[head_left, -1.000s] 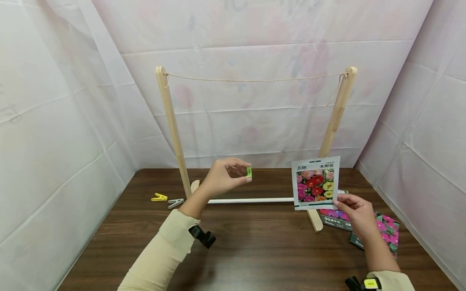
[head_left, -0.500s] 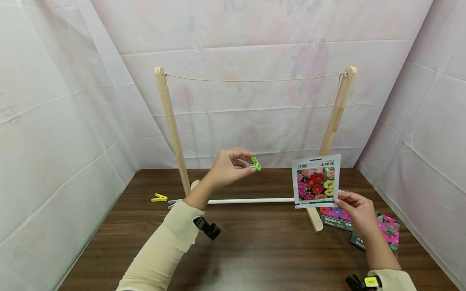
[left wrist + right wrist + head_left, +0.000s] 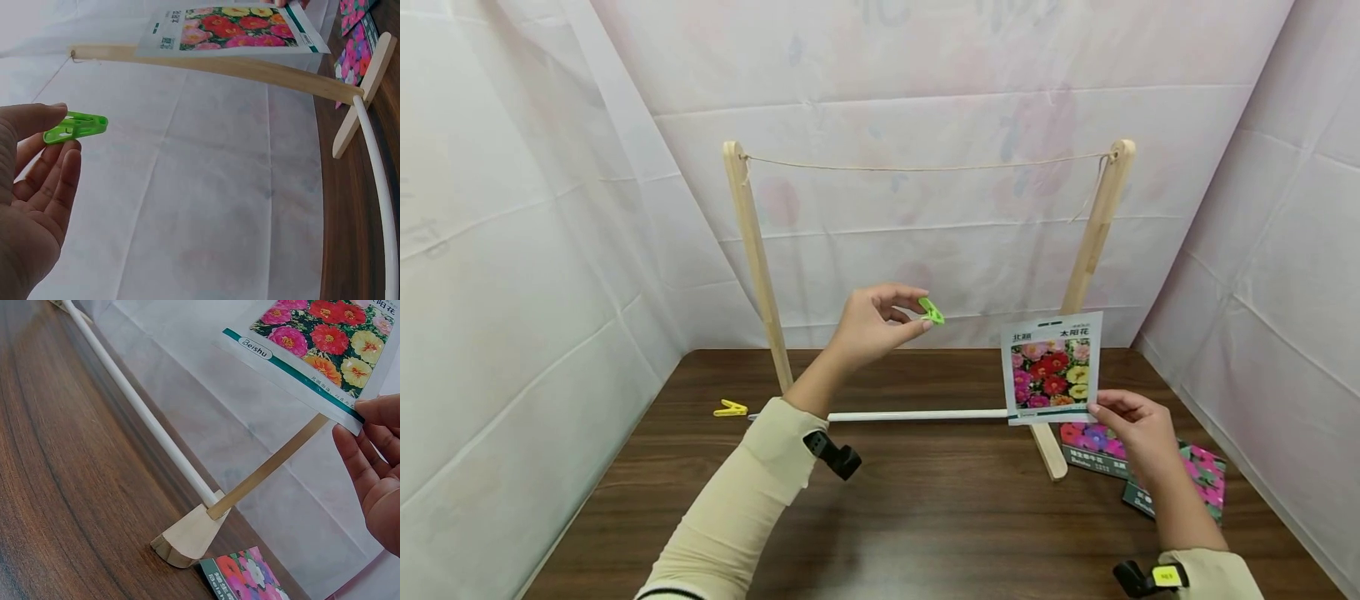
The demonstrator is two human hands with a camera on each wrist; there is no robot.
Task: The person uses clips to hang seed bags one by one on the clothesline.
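Left hand at middle of frame, grip pinching green clip in air. Right hand at lower right, grip pinching flower packet by its bottom right corner; packet also in air, almost upright. I see two other packets lying overlapped on counter, lower right. Yellow clip at left. String between wooden posts, upper middle.
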